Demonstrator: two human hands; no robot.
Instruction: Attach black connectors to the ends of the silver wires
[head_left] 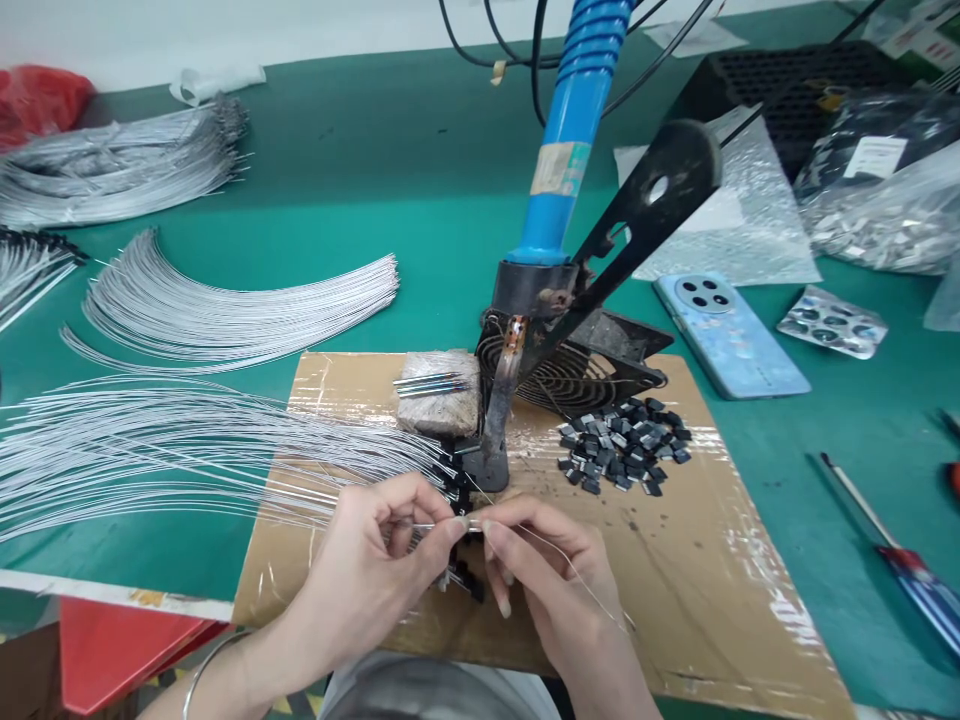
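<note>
Silver wire [439, 525] sits pinched in the left hand [375, 560] grip, right hand [547, 575] fingertips pinching its tip, knuckles up

Shiny metal wires [187, 450] lie on a matt green tabletop [337, 170] beside tape-glossed brown cardboard [697, 580].

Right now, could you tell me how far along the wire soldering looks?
Done: some wires under the left hand already carry black parts. In hand: both hands, the right hand too, pinch one thin wire near the soldering iron. Left: a loose pile of parts and bare wire bundles.
</note>
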